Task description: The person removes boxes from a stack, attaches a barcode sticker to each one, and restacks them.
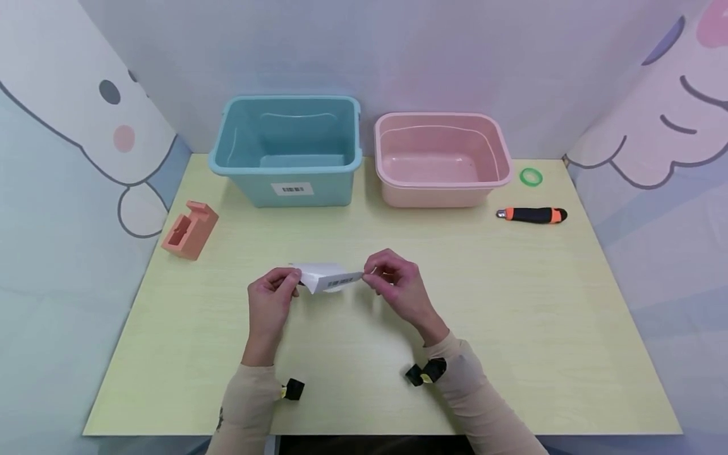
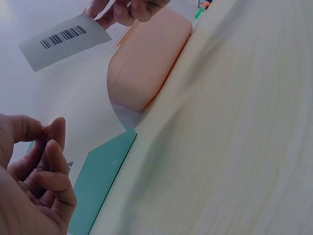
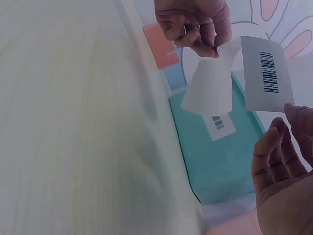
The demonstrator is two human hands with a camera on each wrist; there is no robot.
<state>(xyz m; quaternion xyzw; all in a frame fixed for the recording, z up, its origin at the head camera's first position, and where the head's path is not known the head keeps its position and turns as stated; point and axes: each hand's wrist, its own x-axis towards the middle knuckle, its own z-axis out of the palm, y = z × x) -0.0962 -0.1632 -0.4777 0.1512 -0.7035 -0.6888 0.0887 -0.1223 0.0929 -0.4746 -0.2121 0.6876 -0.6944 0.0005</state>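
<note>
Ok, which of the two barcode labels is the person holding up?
The raised label, held at a corner by the right hand; the other label sits on the front of the teal bin.

Barcodes (image 2: pixel 63 36) on label (image 3: pixel 267 73) and blue bin (image 1: pixel 334 189)

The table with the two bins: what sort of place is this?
Possibly a small labelling or packing workstation: the right hand holds a barcode label, and the blue bin on the table carries one too. The cartoon-printed backdrop suggests a makeshift booth.
</note>
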